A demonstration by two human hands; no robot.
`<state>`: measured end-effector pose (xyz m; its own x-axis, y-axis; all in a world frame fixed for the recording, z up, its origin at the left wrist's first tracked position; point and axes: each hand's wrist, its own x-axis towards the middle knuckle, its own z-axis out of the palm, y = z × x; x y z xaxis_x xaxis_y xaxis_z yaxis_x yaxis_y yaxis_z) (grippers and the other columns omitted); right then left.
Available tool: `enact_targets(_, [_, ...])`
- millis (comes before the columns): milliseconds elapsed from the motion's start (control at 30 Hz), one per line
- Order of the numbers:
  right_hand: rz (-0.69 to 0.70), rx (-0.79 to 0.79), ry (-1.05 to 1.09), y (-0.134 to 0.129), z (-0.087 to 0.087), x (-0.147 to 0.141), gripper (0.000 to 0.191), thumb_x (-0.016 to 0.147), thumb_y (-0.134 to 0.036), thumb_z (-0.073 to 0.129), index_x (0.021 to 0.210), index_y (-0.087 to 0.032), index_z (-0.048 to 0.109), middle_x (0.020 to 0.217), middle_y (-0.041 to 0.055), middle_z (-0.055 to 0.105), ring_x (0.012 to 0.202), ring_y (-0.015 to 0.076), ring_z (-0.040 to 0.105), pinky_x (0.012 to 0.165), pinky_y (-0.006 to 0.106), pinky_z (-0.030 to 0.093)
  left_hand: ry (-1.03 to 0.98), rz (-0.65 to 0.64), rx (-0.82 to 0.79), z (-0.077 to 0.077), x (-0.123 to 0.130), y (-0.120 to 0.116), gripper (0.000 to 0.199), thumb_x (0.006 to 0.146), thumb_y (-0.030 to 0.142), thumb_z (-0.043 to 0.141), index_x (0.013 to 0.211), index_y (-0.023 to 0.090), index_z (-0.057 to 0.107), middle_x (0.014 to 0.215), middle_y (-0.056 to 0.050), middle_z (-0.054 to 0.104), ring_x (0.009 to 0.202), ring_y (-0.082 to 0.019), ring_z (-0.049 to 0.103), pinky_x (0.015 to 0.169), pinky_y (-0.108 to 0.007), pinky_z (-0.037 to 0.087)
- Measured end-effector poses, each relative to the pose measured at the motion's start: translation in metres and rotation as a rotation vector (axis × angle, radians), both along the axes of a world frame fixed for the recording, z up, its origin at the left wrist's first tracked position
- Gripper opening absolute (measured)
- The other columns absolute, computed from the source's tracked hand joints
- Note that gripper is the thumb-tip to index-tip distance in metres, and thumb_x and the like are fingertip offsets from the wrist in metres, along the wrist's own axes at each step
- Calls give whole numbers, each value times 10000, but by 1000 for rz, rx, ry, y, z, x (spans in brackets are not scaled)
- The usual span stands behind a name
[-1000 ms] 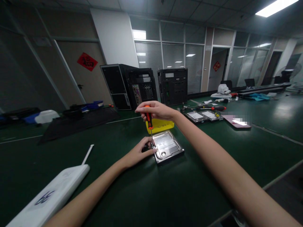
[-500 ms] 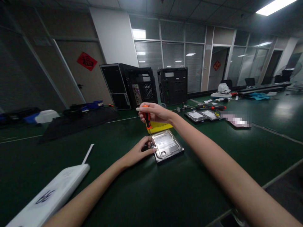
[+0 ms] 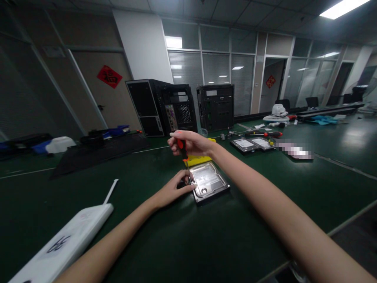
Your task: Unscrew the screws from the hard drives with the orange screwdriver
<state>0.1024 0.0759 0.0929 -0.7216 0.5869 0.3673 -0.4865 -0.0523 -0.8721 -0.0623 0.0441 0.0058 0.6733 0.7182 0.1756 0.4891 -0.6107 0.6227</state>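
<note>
A silver hard drive (image 3: 210, 180) lies flat on the green table, its metal cover facing up. My left hand (image 3: 176, 186) grips its left edge, with the thumb on the cover and the other fingers at the far left corner. Above that edge, my right hand (image 3: 190, 143) is closed around the handle of a red and black screwdriver (image 3: 183, 150). The screwdriver stands nearly upright, its shaft reaching down to the drive's left edge beside my left fingers. What the tip touches is too small to make out. A yellow object (image 3: 198, 158) lies just behind the drive, partly covered by my right hand.
Two more hard drives (image 3: 245, 144) lie at the right, near another red and black screwdriver (image 3: 272, 134). Black computer cases (image 3: 216, 106) stand at the back. A white device (image 3: 66, 241) with a thin stick lies at the left front. A dark mat (image 3: 100, 151) is farther left.
My right hand's fingers have turned slightly on the screwdriver handle, and the wrist has shifted a little. The left hand and the hard drive stay in place. The view has moved very slightly.
</note>
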Motion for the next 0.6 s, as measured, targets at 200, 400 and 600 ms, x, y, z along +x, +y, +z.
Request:
enact_targets(200, [25,-52,-12,-3,1,2,238,925,-319,362,818,-176,521,506,-76,331,418,56,323,432,148,335,12,3,-7,2,-1,-1,321,814,459,519,996,195,497,909,-19,467,875,-192,455,809,-305,395])
enact_targets(400, [10,-74,-41,-1,3,8,311,930,-296,311,942,-145,582,673,1,539,593,93,518,593,228,471,-10,-9,-18,1,-1,-1,313,816,443,521,1006,196,491,935,-21,466,894,-192,452,826,-307,393])
enact_targets(600, [-17,31,23,6,-5,2,79,788,-199,600,799,-141,547,744,6,595,711,110,588,712,262,504,-6,-23,-13,0,-1,0,310,812,434,524,1003,191,491,931,-19,472,878,-187,448,811,-300,395])
